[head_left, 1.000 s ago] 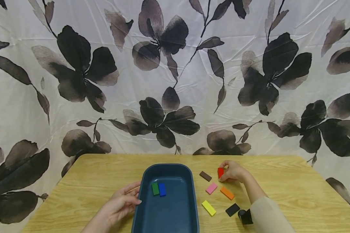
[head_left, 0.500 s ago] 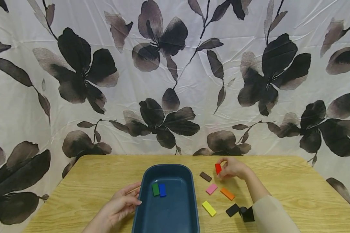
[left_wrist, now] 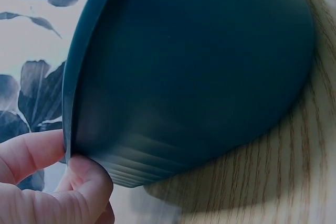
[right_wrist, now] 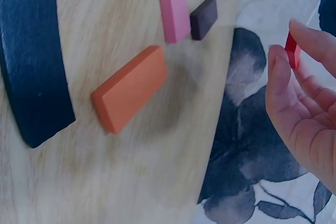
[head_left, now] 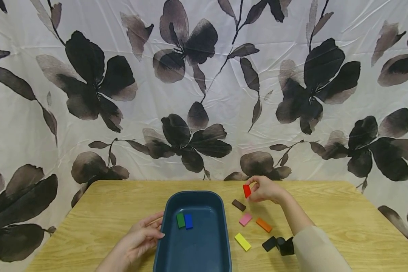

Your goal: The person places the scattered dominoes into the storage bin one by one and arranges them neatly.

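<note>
A red rectangular block [head_left: 246, 191] is pinched between the thumb and fingertips of my right hand [head_left: 266, 189], raised above the far side of the table. The right wrist view shows the same red block [right_wrist: 292, 52] mostly edge-on. My left hand [head_left: 137, 238] grips the left rim of a dark blue tray [head_left: 197, 251]; the left wrist view has thumb and finger at the tray's rim [left_wrist: 70, 103]. Inside the tray, toward its far end, a green block [head_left: 180, 220] and a blue block [head_left: 188, 221] lie side by side.
Right of the tray lie brown [head_left: 238, 205], pink [head_left: 245, 219], orange [head_left: 263, 224], yellow [head_left: 243, 242] and black blocks [head_left: 269, 244]. Beside the black block sits a black object [head_left: 286, 246], partly behind the right sleeve. A floral cloth [head_left: 204, 94] hangs behind the wooden table.
My right hand has lifted the red block and carried it left and away from me, past the brown block's far side. The left hand and tray have stayed put.
</note>
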A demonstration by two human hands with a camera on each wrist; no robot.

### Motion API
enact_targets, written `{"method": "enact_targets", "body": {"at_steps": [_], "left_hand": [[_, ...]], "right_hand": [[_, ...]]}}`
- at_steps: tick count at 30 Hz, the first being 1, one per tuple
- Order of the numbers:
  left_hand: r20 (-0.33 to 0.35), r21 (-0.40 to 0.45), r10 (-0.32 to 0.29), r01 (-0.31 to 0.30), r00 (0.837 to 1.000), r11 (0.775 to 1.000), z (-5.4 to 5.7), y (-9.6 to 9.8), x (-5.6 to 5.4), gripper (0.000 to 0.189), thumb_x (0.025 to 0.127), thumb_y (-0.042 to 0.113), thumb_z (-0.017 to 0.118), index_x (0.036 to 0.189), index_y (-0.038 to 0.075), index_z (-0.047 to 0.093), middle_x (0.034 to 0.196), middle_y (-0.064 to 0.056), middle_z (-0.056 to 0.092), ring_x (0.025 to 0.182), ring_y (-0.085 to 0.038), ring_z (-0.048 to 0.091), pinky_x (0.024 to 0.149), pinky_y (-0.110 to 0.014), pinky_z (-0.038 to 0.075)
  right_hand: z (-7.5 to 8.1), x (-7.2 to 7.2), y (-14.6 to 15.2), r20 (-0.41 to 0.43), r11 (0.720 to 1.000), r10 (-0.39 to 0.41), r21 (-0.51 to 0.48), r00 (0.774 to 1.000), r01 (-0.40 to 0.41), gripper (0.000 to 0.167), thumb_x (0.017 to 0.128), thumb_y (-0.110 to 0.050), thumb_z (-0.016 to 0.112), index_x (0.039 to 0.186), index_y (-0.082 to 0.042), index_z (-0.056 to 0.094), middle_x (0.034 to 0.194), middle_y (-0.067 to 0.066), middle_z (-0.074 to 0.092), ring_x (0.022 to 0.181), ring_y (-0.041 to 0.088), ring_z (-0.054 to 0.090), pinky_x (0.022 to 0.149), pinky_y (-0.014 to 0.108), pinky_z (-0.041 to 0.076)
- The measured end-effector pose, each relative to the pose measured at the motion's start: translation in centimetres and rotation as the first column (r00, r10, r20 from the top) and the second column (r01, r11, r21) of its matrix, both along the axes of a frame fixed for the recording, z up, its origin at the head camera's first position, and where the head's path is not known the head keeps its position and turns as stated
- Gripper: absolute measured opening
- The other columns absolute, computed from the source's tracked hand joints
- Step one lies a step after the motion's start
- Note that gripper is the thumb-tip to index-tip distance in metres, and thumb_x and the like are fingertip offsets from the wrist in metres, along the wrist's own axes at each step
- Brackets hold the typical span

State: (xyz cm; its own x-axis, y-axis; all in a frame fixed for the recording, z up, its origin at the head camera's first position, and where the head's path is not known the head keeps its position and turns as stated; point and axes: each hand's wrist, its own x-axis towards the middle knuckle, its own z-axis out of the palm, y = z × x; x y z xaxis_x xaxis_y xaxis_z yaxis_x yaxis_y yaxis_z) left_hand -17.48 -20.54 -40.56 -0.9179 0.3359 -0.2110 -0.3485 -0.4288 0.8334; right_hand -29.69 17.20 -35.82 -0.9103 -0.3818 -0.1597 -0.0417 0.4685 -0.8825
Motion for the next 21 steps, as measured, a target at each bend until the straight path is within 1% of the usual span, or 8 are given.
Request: {"method": "enact_targets", "body": {"at_steps": [2, 5, 9, 12, 17, 21], "left_hand": [[-0.003, -0.01, 0.002, -0.002, 1.0, 1.0, 0.1, 0.0, -0.1, 0.069, 0.077, -0.022, 0.049, 0.14, -0.001, 0.033, 0.106, -0.005, 0.057, 0.091, -0.012, 0.056, 0.074, -0.023, 0.05], [0.007, -0.009, 0.0, 0.0, 1.0, 1.0, 0.2, 0.0, -0.1, 0.072, 0.077, -0.023, 0.049, 0.142, -0.002, 0.027, 0.106, -0.005, 0.056, 0.092, -0.013, 0.056, 0.074, -0.023, 0.05], [0.016, 0.005, -0.011, 0.011, 1.0, 1.0, 0.2, 0.0, -0.1, 0.071, 0.077, -0.023, 0.049, 0.142, -0.003, 0.027, 0.106, -0.005, 0.056, 0.091, -0.013, 0.057, 0.075, -0.023, 0.05], [0.021, 0.01, -0.013, 0.013, 1.0, 1.0, 0.2, 0.0, 0.0, 0.071, 0.077, -0.022, 0.049, 0.142, -0.003, 0.027, 0.105, -0.005, 0.056, 0.089, -0.012, 0.057, 0.074, -0.023, 0.05], [0.02, 0.003, -0.01, 0.01, 1.0, 1.0, 0.3, 0.0, -0.1, 0.073, 0.078, -0.022, 0.049, 0.144, -0.003, 0.022, 0.106, -0.005, 0.056, 0.09, -0.011, 0.057, 0.075, -0.022, 0.05], [0.032, -0.009, -0.013, 0.013, 0.999, 1.0, 0.4, 0.0, -0.1, 0.077, 0.078, -0.022, 0.048, 0.145, -0.003, 0.015, 0.107, -0.005, 0.055, 0.091, -0.012, 0.057, 0.075, -0.023, 0.05]], "right_hand": [[0.3, 0.0, -0.3, -0.006, 1.0, 0.001, -0.004, 1.0, -0.001, 0.049, 0.069, 0.011, 0.071, 0.113, 0.008, 0.049, 0.077, 0.011, 0.053, 0.068, 0.018, 0.053, 0.062, 0.027, 0.054], [0.7, 0.1, -0.7, -0.025, 1.0, 0.012, 0.004, 1.0, -0.012, 0.049, 0.069, 0.009, 0.071, 0.113, 0.007, 0.05, 0.077, 0.01, 0.054, 0.068, 0.018, 0.052, 0.061, 0.026, 0.052], [1.3, 0.2, -1.4, -0.049, 0.999, 0.035, 0.011, 0.998, -0.034, 0.048, 0.068, 0.008, 0.073, 0.112, 0.007, 0.052, 0.076, 0.01, 0.054, 0.067, 0.017, 0.052, 0.06, 0.025, 0.052], [1.7, 0.3, -2.0, -0.049, 0.999, 0.043, 0.004, 0.998, -0.042, 0.048, 0.068, 0.008, 0.073, 0.111, 0.007, 0.052, 0.075, 0.01, 0.054, 0.065, 0.017, 0.052, 0.06, 0.024, 0.052], [2.4, 0.3, -3.3, -0.044, 0.999, 0.041, -0.008, 0.998, -0.041, 0.048, 0.068, 0.008, 0.073, 0.111, 0.006, 0.052, 0.076, 0.01, 0.053, 0.066, 0.017, 0.052, 0.06, 0.025, 0.052], [2.7, 0.4, -4.4, -0.05, 0.998, 0.061, -0.004, 0.997, -0.061, 0.047, 0.067, 0.008, 0.073, 0.11, 0.006, 0.053, 0.074, 0.009, 0.053, 0.063, 0.016, 0.051, 0.058, 0.023, 0.05]]}}
